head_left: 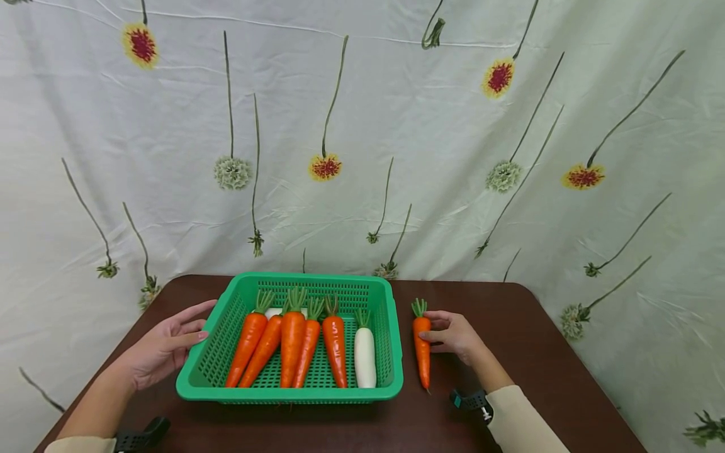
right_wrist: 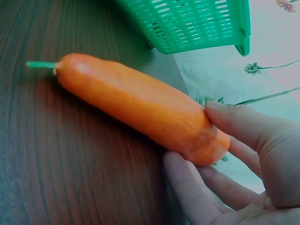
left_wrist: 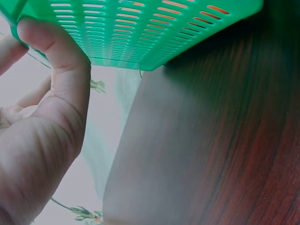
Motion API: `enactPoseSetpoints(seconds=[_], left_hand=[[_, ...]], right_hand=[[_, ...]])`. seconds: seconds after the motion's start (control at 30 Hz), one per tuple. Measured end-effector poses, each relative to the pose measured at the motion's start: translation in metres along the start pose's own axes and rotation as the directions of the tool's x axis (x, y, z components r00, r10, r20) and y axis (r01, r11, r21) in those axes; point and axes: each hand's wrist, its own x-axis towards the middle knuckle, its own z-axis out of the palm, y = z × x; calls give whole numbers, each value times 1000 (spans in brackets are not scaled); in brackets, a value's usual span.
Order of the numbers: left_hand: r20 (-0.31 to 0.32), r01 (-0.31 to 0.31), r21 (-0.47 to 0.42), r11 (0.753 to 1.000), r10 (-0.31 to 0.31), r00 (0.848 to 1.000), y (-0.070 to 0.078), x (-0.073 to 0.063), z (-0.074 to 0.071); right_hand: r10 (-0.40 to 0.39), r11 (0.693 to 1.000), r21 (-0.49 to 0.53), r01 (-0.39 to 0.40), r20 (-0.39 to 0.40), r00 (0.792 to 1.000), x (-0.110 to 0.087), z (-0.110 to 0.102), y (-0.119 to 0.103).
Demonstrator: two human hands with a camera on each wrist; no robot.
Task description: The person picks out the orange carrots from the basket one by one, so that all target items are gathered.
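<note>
My right hand (head_left: 451, 338) pinches an orange carrot (head_left: 422, 352) near its leafy top, thumb on one side and fingers on the other. The carrot lies along the table right of a green plastic basket (head_left: 396, 371), its thin tip towards me. In the right wrist view the carrot (right_wrist: 136, 103) fills the middle, its thick end between thumb and fingers. My left hand (head_left: 164, 346) holds the basket's left rim, and the left wrist view has its bent thumb (left_wrist: 61, 61) against the green edge. Inside the basket lie several carrots (head_left: 291, 349) and a white radish (head_left: 365, 357).
Another white piece (head_left: 273, 312) shows partly behind the carrots in the basket. The dark wooden table (head_left: 544, 384) extends to both sides. A white cloth (head_left: 362, 113) with printed flowers hangs behind it. Black bands (head_left: 476, 401) sit on both wrists.
</note>
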Motion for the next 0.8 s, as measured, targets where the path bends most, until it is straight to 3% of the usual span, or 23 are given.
enactPoseSetpoints(seconds=[0.43,0.8], left_hand=[[12,-2,4,1000,2,1000,-2,-1,-2],[11,3,34,999,-3,1000,-1,-2,0]], right_hand=[[-22,999,-27,22,-16,1000,0,-2,1],[-133,976,-185,115,-88,987,-4,-7,-11]])
